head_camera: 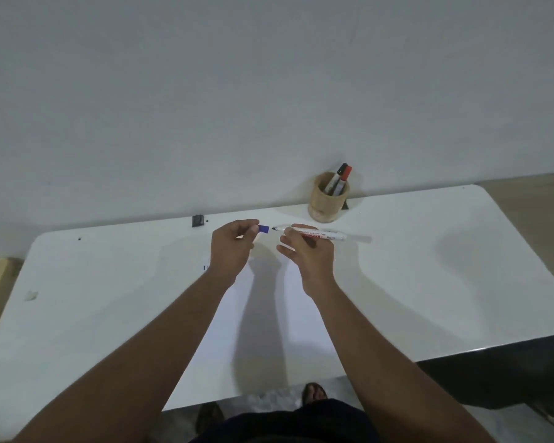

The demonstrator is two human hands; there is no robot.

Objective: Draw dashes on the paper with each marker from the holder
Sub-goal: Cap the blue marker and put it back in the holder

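Right grip (304, 251) clasps the white marker (317, 234); left grip (231, 247) pinches its blue cap (263, 228), just apart from the tip, above the paper (269, 314), near the holder (327, 199) on the bench (109, 298)

marker (320, 235) print perhaps unreadable, paper (269, 314) partly hidden
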